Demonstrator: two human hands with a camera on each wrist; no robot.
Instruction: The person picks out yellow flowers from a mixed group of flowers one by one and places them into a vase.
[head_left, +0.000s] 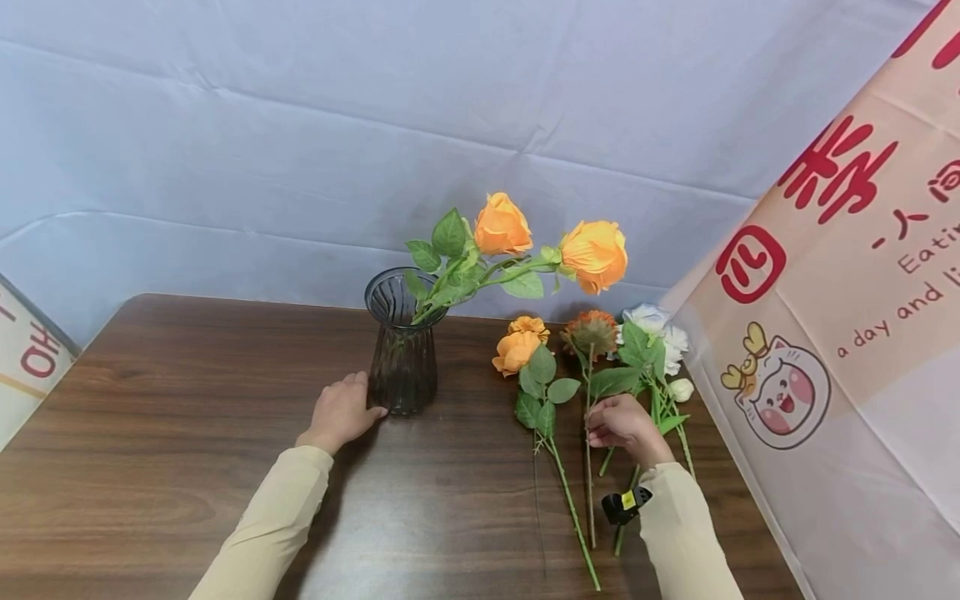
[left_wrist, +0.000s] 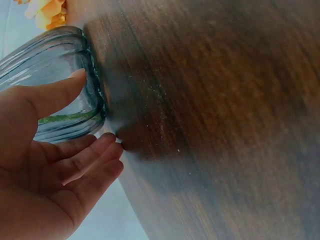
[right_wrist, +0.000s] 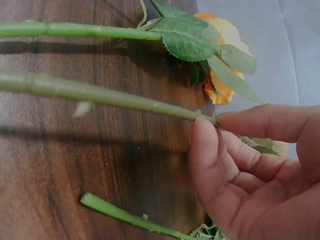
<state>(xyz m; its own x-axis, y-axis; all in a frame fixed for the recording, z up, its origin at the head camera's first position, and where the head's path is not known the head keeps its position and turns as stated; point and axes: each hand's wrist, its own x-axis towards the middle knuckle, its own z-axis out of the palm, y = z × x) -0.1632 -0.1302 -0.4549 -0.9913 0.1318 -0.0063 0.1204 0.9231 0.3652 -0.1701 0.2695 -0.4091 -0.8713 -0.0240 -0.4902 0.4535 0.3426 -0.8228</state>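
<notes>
A dark, ribbed glass vase (head_left: 403, 367) stands on the table, holding two orange roses (head_left: 592, 254) that lean right. My left hand (head_left: 341, 412) holds the vase low at its left side. In the left wrist view the thumb (left_wrist: 65, 92) lies along the glass, with the fingers at the other side of the base. Between thumb and forefinger, my right hand (head_left: 626, 429) pinches the brownish stem (right_wrist: 125, 100) of a rust-orange flower (head_left: 591, 335). That flower's head faces away, showing its underside. The stem is raised over the table and casts a shadow in the right wrist view.
Left of the pinched stem lies an orange flower spray (head_left: 517, 354) with a long green stem. White flowers (head_left: 660, 333) with green stems lie right, partly behind my right hand. A pale cloth (head_left: 300, 167) hangs at the back; a printed cloth (head_left: 825, 350) borders the right side.
</notes>
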